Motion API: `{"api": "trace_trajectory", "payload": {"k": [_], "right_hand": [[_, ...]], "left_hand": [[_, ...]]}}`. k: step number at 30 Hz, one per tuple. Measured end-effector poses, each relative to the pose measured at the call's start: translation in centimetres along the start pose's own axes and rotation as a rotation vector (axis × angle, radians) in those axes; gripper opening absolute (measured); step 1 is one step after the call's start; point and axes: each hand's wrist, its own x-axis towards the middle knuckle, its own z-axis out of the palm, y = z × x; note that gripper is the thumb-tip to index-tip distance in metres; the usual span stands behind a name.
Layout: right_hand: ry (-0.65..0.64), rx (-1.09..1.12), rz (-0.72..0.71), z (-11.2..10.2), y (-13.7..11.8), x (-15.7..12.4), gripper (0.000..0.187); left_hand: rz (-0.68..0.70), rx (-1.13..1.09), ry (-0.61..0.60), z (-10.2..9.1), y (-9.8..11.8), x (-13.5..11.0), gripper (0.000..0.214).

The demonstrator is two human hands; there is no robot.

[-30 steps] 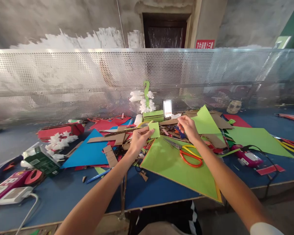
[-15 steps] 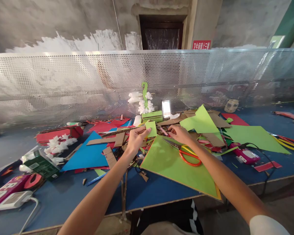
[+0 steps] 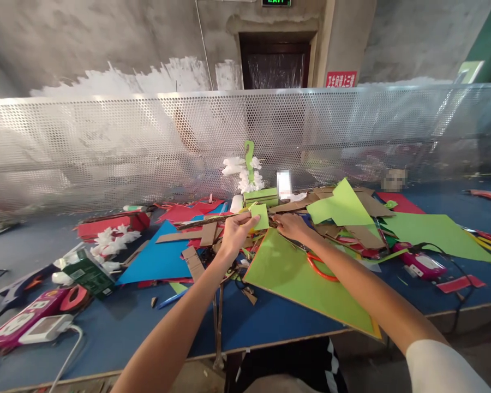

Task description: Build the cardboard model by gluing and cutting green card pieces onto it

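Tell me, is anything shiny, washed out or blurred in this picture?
Head view: pale glare streaks the right side of the perforated panel; head view: the small upright screen looks washed out to white; head view: square blocks obscure a pale object at the right.

right hand (image 3: 275, 222): lowered leftward, fingertips now just beside small green card (image 3: 262, 216) | scissors (image 3: 312, 264): yellow handle now hidden behind right forearm (image 3: 354, 281) | exit sign (image 3: 276, 2): now in view
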Motion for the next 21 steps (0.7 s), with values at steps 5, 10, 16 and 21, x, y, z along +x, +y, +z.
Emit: {"api": "trace_trajectory", "payload": {"k": [5,10,16,21], "right_hand": [[0.41,0.496,-0.03,-2.9,0.7,-1.7,0.033],[0.791,0.954,-0.008,-5.5,-0.7,-4.3,0.035],[0.716,0.852,-0.133,-4.8,-4.1,-6.8,0.025],[0.654,0.495,-0.333,-4.5,-5.3,-6.7,0.017]], "left_hand": [[0.004,-0.026,-0.004,0.0,-0.2,0.1,0.039],[-0.001,-0.018,0.006,0.1,-0.2,0.0,0.04],[0.002,0.002,0.014,0.3,-0.2,-0.1,0.042],[0.013,0.009,-0.005,0.4,-0.1,-0.1,0.039]]}}
